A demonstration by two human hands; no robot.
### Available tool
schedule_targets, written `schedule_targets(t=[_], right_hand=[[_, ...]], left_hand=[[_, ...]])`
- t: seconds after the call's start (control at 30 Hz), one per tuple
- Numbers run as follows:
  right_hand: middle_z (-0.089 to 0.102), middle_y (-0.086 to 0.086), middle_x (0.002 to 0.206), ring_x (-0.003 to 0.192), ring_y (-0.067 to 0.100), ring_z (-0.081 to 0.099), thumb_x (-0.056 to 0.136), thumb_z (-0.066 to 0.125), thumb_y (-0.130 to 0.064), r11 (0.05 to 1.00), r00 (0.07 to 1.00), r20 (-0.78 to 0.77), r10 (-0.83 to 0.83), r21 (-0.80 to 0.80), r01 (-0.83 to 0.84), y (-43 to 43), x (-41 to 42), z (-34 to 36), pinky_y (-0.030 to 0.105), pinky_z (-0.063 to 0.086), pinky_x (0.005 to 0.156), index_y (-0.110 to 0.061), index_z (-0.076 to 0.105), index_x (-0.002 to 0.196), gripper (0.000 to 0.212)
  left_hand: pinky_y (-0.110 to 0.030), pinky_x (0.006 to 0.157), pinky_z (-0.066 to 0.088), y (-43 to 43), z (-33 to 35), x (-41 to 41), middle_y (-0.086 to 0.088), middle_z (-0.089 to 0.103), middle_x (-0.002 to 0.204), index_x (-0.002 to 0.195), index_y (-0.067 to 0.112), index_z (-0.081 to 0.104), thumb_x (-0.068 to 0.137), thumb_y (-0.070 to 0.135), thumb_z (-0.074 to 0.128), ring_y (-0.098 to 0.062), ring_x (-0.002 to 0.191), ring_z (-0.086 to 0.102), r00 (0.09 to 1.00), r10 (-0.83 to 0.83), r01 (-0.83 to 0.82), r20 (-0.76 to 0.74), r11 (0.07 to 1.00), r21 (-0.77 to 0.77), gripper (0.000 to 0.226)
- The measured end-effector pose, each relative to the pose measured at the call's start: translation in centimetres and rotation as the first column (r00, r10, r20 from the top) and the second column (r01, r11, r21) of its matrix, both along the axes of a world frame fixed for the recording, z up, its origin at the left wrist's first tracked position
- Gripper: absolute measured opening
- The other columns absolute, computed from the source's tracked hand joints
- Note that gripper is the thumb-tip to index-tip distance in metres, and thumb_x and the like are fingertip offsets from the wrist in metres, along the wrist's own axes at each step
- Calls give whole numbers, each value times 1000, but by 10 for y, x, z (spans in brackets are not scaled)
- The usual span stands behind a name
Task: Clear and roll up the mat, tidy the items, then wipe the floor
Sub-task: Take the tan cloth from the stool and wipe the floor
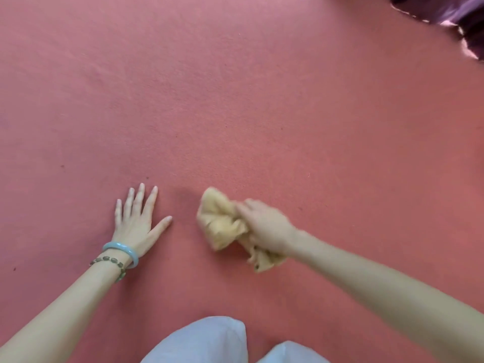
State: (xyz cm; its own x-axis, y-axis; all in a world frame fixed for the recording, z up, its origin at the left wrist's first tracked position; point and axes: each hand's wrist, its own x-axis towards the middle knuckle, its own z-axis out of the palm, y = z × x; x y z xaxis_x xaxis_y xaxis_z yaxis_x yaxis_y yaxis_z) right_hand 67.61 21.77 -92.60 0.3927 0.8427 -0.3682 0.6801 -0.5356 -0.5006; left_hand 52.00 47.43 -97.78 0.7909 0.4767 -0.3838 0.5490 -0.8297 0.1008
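Both hands down: left hand [137, 218] flat, fingers spread; right hand [264, 226] bunches the cloth [222, 222] against the floor [235, 100]. Cloth seems soft, light (grip mid-bunch).

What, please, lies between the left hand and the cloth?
Only bare floor shows in the head view between the left hand and the cloth under the right hand.
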Motion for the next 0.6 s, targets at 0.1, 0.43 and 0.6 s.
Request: schedule_targets(t=[0.1, 0.43, 0.6], right_hand=[[51, 12, 116, 111, 34, 51, 77, 58, -14, 961, 947, 174, -270, -12, 276, -31, 88, -5, 42, 46, 87, -18, 39, 130, 57], [43, 25, 122, 104, 48, 50, 84, 42, -6, 677, 629, 363, -688, 10, 736, -10, 160, -3, 51, 41, 84, -1, 40, 120, 36], [42, 15, 127, 105, 39, 49, 84, 43, -4, 954, 924, 245, -294, 24, 298, 90, 34, 2, 45, 44, 79, -9, 38, 127, 44]], left_hand=[[-36, 110, -19, 0, -1, 1, -1, -9, 157, 148, 27, -2, 67, 76, 10, -18, 142, -16, 1000, -5, 5, -25, 1000, -23, 95], [-33, 103, -30, -3, -4, 2, -3, -13, 156, 147, 25, -7, 67, 76, 6, -21, 142, -19, 998, -25, 27, -49, 999, 35, 97], [-35, 106, -25, 0, -4, 0, -2, -10, 157, 147, 26, -5, 64, 78, 15, -20, 142, -18, 1000, -27, 27, -3, 1000, -5, 100]])
